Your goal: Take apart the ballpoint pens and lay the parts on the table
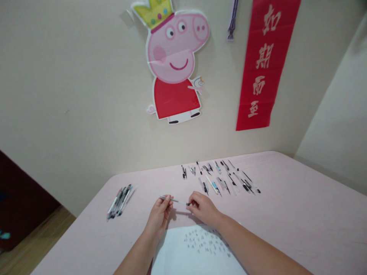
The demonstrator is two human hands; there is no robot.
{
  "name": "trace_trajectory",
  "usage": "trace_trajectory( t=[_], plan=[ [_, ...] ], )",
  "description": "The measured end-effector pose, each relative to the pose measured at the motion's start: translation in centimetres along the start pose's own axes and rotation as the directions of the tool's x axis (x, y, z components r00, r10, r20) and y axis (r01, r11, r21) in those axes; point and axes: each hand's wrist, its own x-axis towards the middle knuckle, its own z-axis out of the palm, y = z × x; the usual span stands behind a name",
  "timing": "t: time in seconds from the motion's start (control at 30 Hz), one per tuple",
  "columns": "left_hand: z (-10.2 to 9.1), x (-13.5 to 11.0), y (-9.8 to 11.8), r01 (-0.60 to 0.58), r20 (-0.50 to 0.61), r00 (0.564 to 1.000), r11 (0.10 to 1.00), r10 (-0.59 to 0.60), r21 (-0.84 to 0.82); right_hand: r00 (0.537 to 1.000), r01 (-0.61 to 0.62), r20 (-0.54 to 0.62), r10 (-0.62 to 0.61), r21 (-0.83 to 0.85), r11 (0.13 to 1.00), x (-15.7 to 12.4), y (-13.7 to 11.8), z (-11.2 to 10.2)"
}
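A slim pen with a pale, see-through middle is held level between my two hands, over the pink bed-like surface. My left hand pinches its dark, narrow end between thumb and fingers. At the other end, my right hand has its fingertips closed on a small black piece, which looks like the pen's cap. Whether that piece is joined to the pen I cannot tell. Just below my hands lies a white sheet of paper with rows of small handwritten marks, partly covered by my right forearm.
A bundle of pens lies to the left. Beyond my hands, several pens and pen parts are spread in rows toward the wall. A pig cutout and a red banner hang on that wall.
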Motion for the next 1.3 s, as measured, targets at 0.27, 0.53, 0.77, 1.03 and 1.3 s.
trace_trajectory(
  t=[0.27,0.53,0.77,1.03,1.3],
  plan=[
    [0.24,-0.18,0.09,0.013,-0.025,1.0,1.0,-0.014,-0.018,0.996,0.048,0.075,-0.045,-0.033,0.998,0.03,0.2,-0.02],
    [0.27,-0.22,0.14,0.016,-0.033,0.999,1.0,-0.016,-0.017,1.0,-0.007,-0.026,0.007,0.01,1.0,0.05,-0.19,-0.07],
    [0.32,-0.23,0.06,0.026,-0.012,1.0,0.999,-0.027,-0.018,0.997,0.041,0.064,-0.039,-0.018,0.999,0.01,0.03,-0.14],
    [0.08,-0.06,-0.12,0.028,-0.038,0.999,1.0,-0.028,-0.006,1.0,0.013,-0.013,-0.013,-0.024,1.0,0.08,-0.27,-0.05],
    [0.14,-0.77,0.02,0.048,0.093,0.994,0.999,-0.05,0.019,0.999,0.014,-0.045,-0.015,-0.031,0.999,0.15,0.02,0.07]
  ],
)
